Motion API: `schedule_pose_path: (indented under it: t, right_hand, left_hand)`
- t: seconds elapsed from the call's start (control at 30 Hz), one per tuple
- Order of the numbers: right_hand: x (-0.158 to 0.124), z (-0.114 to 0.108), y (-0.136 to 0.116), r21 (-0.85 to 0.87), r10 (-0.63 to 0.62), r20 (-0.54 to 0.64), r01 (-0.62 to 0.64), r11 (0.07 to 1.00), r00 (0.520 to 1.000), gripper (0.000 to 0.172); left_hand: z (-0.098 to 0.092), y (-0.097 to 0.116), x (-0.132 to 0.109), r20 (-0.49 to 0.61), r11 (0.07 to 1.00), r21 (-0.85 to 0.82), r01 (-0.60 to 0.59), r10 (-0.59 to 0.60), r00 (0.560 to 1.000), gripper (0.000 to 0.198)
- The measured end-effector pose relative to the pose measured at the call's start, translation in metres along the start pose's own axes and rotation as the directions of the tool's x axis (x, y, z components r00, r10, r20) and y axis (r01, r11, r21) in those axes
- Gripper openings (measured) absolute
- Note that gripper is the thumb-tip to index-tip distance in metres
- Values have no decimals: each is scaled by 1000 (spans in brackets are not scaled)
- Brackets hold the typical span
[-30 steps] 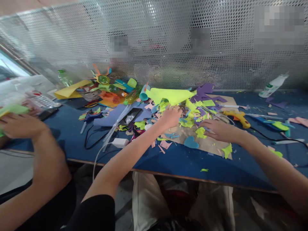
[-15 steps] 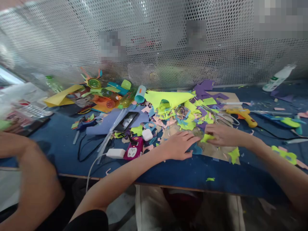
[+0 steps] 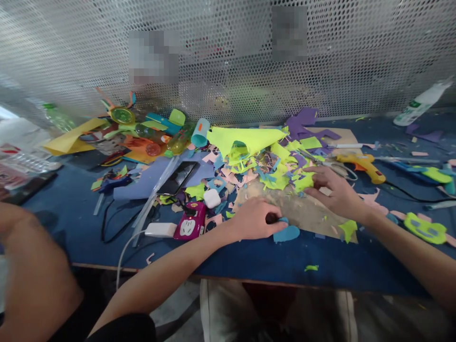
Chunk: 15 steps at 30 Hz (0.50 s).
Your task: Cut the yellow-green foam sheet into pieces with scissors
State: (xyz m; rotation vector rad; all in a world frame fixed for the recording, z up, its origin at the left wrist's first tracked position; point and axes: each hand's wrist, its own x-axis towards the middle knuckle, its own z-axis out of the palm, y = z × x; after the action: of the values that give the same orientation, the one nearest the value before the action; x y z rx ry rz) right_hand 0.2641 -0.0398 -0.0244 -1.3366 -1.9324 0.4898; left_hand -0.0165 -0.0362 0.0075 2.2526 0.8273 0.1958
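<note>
My left hand (image 3: pixel 258 218) rests near the front of the brown sheet (image 3: pixel 285 204). Its fingers are curled, with thumb and fingertips at the edge of a blue rounded paper piece (image 3: pixel 288 233), which they seem to pinch. A dark gap shows between thumb and forefinger. Farther right, my right hand (image 3: pixel 329 190) is open, thumb and fingers apart, at the edge of a heap of yellow-green scraps (image 3: pixel 281 178). Its fingertips are beside a yellow-green scrap (image 3: pixel 303 182). A large yellow-green sheet with a hole (image 3: pixel 245 138) lies behind the heap.
A yellow glue gun (image 3: pixel 363 166) with its cord lies right. A magenta power adapter (image 3: pixel 190 221), a white earbud case (image 3: pixel 212 198) and a phone (image 3: pixel 178 178) lie left. Plastic bottles and craft pieces stand along the mesh panel. Another person's arm (image 3: pixel 39 270) is at far left.
My right hand has moved back toward the heap and its fingers have spread. Scraps have shifted off the brown sheet, baring more of it. My left hand has curled, and the blue piece shows more.
</note>
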Motion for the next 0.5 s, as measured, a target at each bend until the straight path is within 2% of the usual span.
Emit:
schedule_pose_path:
  t: [0.07,0.13,0.23,0.3,0.4,0.5]
  right_hand:
    - [-2,4,-8,0,-4,66,4,1000,998,56]
    - [-4,6,-14,-1,-1,122,1,1000,993,59]
    - [-6,7,-18,24,-12,179,8,1000,984,64]
    - [-7,8,-19,41,-26,219,18,999,975,67]
    - [-6,8,-21,21,-23,268,18,1000,963,72]
    - [-6,9,-24,1,-23,289,23,1000,957,76]
  left_hand:
    - [2,-1,0,0,998,59,-34,34,999,40]
    - [4,-1,1,18,1000,17,-16,16,1000,42]
    - [8,3,0,48,993,-99,71,-67,997,36]
    - [9,6,-2,58,984,-121,131,-125,990,39]
    - [9,9,-4,31,992,-2,124,-124,992,44]
    - [7,7,-3,-80,982,162,101,-88,993,55]
